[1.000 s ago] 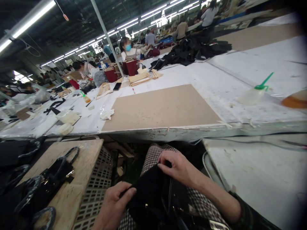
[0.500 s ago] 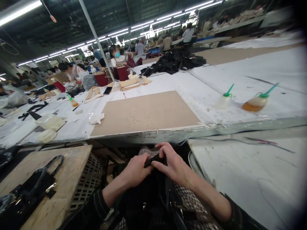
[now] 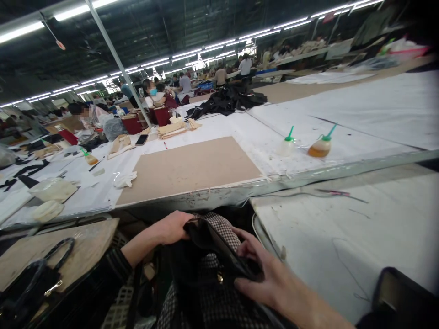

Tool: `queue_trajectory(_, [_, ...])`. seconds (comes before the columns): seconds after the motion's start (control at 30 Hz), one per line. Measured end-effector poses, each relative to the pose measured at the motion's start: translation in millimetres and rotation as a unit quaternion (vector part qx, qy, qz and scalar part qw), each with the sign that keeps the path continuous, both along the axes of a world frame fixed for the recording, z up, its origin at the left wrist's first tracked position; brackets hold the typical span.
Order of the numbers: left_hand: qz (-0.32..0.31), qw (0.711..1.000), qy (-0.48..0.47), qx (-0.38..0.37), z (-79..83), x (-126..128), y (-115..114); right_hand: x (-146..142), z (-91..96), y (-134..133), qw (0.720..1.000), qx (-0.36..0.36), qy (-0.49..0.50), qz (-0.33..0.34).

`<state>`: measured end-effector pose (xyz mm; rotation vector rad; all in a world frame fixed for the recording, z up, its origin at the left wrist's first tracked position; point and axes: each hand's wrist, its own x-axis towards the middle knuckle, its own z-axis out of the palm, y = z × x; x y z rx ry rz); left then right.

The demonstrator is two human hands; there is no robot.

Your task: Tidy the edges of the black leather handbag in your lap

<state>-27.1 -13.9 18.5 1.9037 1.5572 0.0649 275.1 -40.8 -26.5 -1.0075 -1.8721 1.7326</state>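
Observation:
A black bag (image 3: 187,274) with a small gold-coloured fitting (image 3: 220,277) rests at my lap, its upper edge spread. My left hand (image 3: 174,227) is closed on the left end of that edge, with the fingertips partly hidden. Across the right side of the bag, my right hand (image 3: 265,269) has its thumb and fingers apart, straddling the black edge without pinching it. Black-and-white checked cloth (image 3: 219,224) shows behind and below the bag. The bag's inside is too dark to make out.
A long white-covered table (image 3: 219,121) lies ahead, bearing a brown board (image 3: 192,164) and two green-tipped glue bottles (image 3: 287,147). Another black bag (image 3: 29,288) sits on a wooden surface (image 3: 92,233) at left. A pale worktop (image 3: 318,228) borders my right. Several people work farther back.
My hands have moved apart from their earlier meeting at the bag's edge. The right has come nearer and loosened; the bag's edge has spread. The view has shifted right.

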Motion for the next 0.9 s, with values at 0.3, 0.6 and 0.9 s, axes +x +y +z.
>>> queue_trajectory(0.3, [-0.046,0.991,-0.048,-0.114,0.4,-5.6,-13.5,32.8,-58.3,37.9,0.962,-0.212,0.154,0.075])
queue_trajectory(0.6, [0.062,0.98,-0.141,-0.123,-24.7,-3.1,2.0,24.6,-56.0,58.6,0.99,-0.055,0.11,0.067])
queue_trajectory(0.9, [0.032,0.977,-0.165,-0.132,-33.4,-13.9,12.9,-3.3,-43.6,53.1,0.999,0.024,-0.021,0.001])
